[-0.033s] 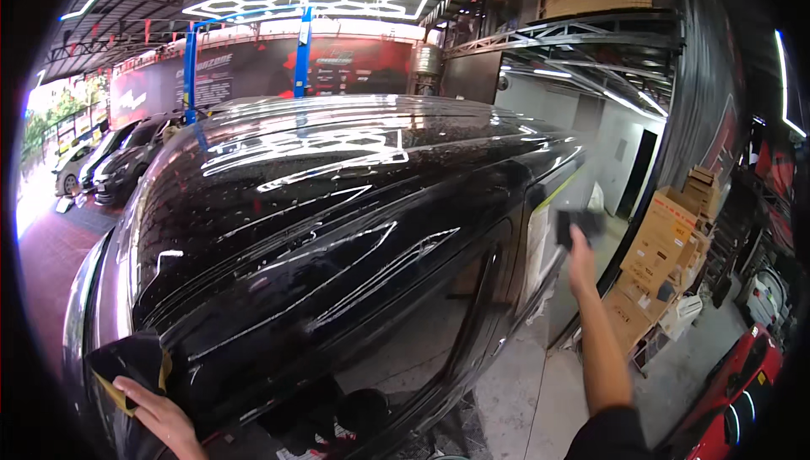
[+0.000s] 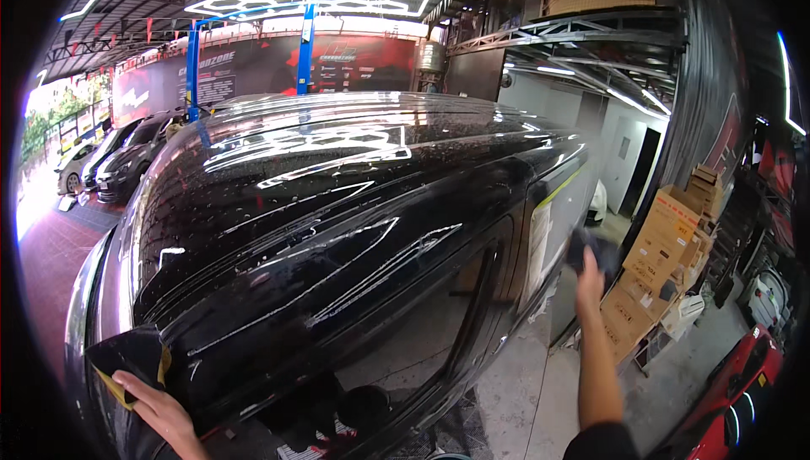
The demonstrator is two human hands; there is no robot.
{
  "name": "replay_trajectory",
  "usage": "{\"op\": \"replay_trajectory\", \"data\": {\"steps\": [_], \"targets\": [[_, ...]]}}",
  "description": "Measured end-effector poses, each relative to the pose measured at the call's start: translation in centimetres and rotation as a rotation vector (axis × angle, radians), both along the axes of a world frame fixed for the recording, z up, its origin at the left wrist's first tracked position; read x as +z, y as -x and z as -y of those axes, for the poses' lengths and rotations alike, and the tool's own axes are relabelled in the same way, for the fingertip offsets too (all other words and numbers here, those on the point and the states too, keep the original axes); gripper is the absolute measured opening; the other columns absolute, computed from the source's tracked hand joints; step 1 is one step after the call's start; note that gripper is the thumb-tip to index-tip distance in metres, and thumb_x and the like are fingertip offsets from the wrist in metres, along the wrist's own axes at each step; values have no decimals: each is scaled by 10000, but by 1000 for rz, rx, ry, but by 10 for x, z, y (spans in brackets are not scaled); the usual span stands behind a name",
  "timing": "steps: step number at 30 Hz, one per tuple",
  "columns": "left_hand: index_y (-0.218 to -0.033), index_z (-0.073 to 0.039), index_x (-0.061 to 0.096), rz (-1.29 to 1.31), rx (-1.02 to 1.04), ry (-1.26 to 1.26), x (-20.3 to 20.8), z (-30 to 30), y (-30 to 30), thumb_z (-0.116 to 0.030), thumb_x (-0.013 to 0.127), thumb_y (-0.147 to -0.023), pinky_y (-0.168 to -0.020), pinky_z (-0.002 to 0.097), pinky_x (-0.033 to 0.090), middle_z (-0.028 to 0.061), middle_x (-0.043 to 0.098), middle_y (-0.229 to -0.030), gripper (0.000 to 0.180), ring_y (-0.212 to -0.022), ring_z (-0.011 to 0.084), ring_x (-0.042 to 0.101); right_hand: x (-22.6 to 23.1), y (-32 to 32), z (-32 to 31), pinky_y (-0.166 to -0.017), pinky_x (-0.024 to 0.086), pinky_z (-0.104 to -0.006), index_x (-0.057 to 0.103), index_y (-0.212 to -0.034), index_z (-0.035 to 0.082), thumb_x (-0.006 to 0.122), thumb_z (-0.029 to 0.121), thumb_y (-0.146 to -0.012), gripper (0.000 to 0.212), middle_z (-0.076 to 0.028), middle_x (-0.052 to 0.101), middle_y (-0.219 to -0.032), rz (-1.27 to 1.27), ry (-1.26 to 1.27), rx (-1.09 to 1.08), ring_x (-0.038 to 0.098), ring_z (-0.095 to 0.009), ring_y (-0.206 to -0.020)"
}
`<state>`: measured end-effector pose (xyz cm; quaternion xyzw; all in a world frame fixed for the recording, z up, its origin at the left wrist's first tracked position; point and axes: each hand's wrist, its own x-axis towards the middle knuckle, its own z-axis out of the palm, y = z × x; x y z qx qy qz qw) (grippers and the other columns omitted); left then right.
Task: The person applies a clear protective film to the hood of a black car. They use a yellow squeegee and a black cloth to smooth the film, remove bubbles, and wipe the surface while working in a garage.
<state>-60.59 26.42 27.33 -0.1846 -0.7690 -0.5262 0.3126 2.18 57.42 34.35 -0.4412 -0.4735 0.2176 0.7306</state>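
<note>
A glossy black car (image 2: 354, 241) fills the middle, its roof and upper side dotted with small water drops or specks. At the lower left my left hand (image 2: 160, 414) is closed on a black folded sheet with a yellow underside (image 2: 133, 355), lying against the car's edge; its exact kind is unclear. My right hand (image 2: 590, 287) is raised off the car's right side, gripping a dark rectangular pad (image 2: 580, 249), smeared by motion. Near it, a pale covering (image 2: 540, 245) edged with yellow-green tape (image 2: 561, 190) lies over part of the car's side.
Stacked cardboard boxes (image 2: 654, 249) stand to the right of my right arm. A red car part (image 2: 734, 392) lies at the lower right. Blue lift posts (image 2: 305, 51) rise behind the car, and parked cars (image 2: 126, 156) stand at the far left.
My right hand has moved slightly down and to the right with the dark pad. My left hand and the folded sheet stay nearly still.
</note>
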Motion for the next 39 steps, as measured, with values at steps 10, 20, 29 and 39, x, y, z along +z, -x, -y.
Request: {"op": "replay_trajectory", "data": {"steps": [10, 20, 29, 39], "targets": [[-1126, 86, 434, -435, -801, -773, 68, -16, -129, -302, 328, -1097, -876, 369, 427, 186, 497, -1041, 403, -936, 257, 484, -517, -59, 384, -353, 509, -357, 520, -1255, -58, 632, -57, -731, 536, -210, 644, -978, -319, 868, -740, 639, -301, -534], [-1414, 26, 414, 1111, -2132, 557, -97, -93, -372, -582, 140, -1036, -1098, 369, 382, 128, 568, -1320, 766, -1246, 222, 545, -245, 46, 285, -886, 571, -433, 479, -1316, 37, 660, -13, -887, 469, -123, 610, -1228, -1007, 409, 81, 619, -247, -1111], [-1335, 18, 490, 1532, -1749, 344, -143, -70, -380, -486, 315, -1065, -1041, 446, 443, 139, 591, -1306, 598, -1200, 296, 584, -257, 80, 314, -864, 578, -356, 636, -1064, 21, 708, 54, -888, 193, -56, 660, -1063, -1090, 571, 628, 662, -154, -961], [-1361, 51, 450, 906, -1807, 1268, -216, -26, -343, -424, 369, -1073, -967, 341, 451, 122, 552, -1320, 561, -1121, 230, 584, -382, 82, 370, -996, 411, -351, 505, -1338, 108, 708, 554, -807, 722, -74, 555, -1288, 230, 1004, 748, 506, -178, -1196]]}}
